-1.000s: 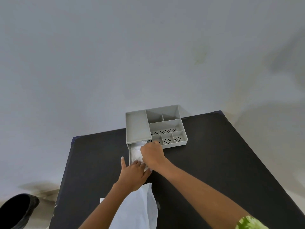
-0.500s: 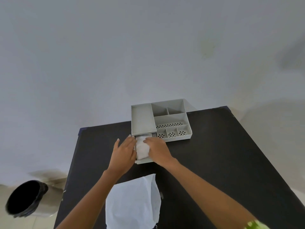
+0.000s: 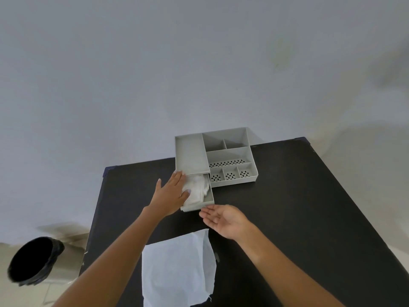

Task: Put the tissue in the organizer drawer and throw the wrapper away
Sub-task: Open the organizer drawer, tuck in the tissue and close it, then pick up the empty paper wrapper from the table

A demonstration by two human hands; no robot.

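A grey organizer [image 3: 229, 151] with several compartments stands at the far edge of the black table [image 3: 287, 207]. Its drawer [image 3: 209, 199] is pulled out toward me, and crumpled white tissue [image 3: 198, 188] lies inside it. My left hand [image 3: 171, 196] rests flat on the tissue and the drawer's left side, fingers spread. Just in front of the drawer's front wall, my right hand [image 3: 223, 220] hovers palm up and open, holding nothing. The white wrapper [image 3: 177, 269] lies flat on the table near me, between my forearms.
A bin lined with a black bag [image 3: 33, 260] stands on the floor to the left of the table. A pale wall rises behind the table's far edge.
My right hand has come off the tissue and drawn back toward me, turning palm up. My left hand has slid onto the tissue in the drawer.
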